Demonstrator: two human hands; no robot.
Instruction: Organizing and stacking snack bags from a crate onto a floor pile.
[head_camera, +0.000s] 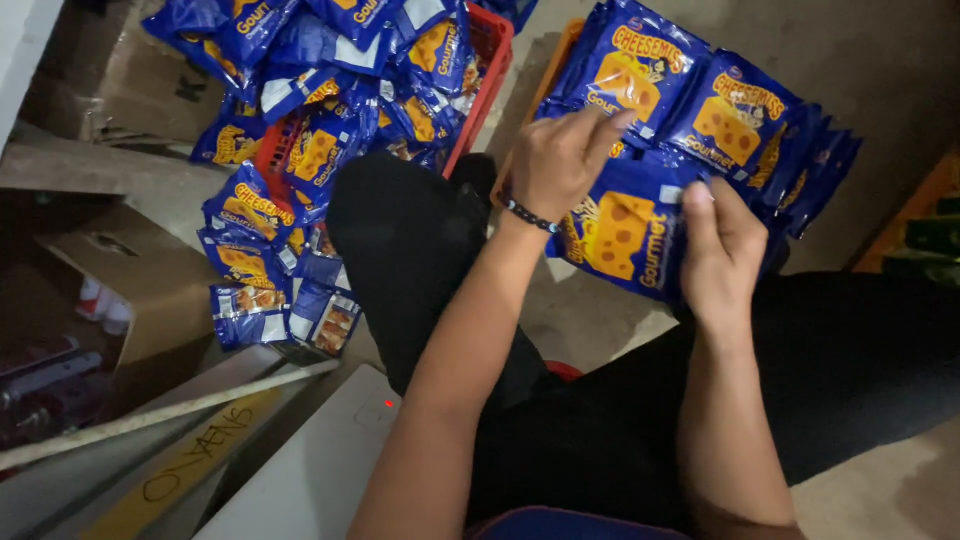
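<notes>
Blue glossy foil snack packets printed with a yellow cheese wedge (690, 110) lie fanned in an overlapping row, held up in front of the person's lap, above a bare concrete floor (900, 60). Nearest packet of the row (625, 235) sits lowest, closest to the body.

Left hand (560, 160), beaded dark bracelet (528, 215) at the wrist: fingers curled loosely, fingertips resting on the upper packets near the row's left end. Grip looks light, more a press than a pinch. Right hand (722, 245): thumb and fingers closed on the right edge of the nearest packet, grip nearly shut around the foil.

Risk, as a judgement: foil is slick and the packets only overlap, so the fan could slide apart and spill to the floor if either hand eases off. The far right packets (820, 165) hang past both hands, unsupported as far as can be seen, and look likeliest to drop first.

Surroundings: red plastic crate (490, 70) heaped with the same blue packets to the left, more spilled beside it (250, 250). Brown cardboard box (150, 290) further left. Black trouser leg (420, 250) crosses between crate and hands.
</notes>
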